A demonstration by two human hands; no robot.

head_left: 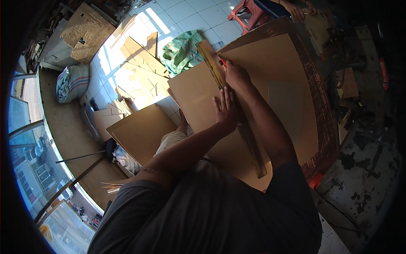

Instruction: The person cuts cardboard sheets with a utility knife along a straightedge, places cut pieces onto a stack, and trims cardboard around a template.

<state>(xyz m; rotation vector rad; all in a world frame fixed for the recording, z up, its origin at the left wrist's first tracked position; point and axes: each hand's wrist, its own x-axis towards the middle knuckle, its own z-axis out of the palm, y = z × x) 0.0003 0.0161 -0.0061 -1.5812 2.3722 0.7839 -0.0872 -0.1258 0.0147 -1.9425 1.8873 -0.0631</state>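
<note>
A large brown board [194, 91], like thin hardboard or cardboard, lies in front of me. Across it runs a long, narrow wooden straightedge [249, 148], slanting from upper left to lower right. My left hand [227, 111] presses down on the straightedge about midway, fingers stretched out and a little apart. Just beyond it, my right hand [237, 77] is closed around a red utility knife [223, 62] beside the straightedge's far part. The knife's tip is too small to make out. My right forearm hides part of the board.
The worktable's worn brown edge [327, 127] curves along the right. Another board [141, 129] leans at left. Offcuts [141, 67], a green sack [184, 51] and a red plastic stool [247, 15] are on the tiled floor. At the upper right, another person's hands [298, 12] show.
</note>
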